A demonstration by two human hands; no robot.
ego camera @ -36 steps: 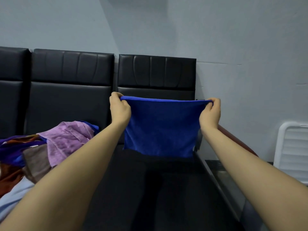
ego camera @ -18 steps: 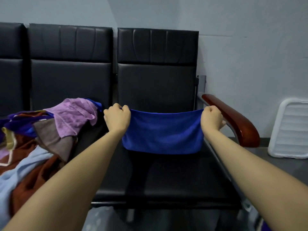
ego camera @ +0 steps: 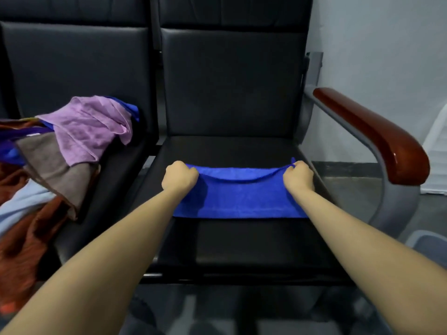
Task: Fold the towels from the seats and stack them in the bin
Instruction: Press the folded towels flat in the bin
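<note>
A folded blue towel lies across the middle of the black right-hand seat. My left hand grips its far left corner and my right hand pinches its far right corner. The far edge sags a little between the two fists. On the left seat sits a heap of unfolded towels, with a purple one on top and brown, rust and pale blue ones below.
A red-brown wooden armrest on a grey metal frame borders the seat on the right. A white plastic thing stands by the wall at the far right. A pale grey rim shows low on the right.
Both hands have lowered the blue towel from in front of the backrest down onto the seat. My view has tilted downward with it.
</note>
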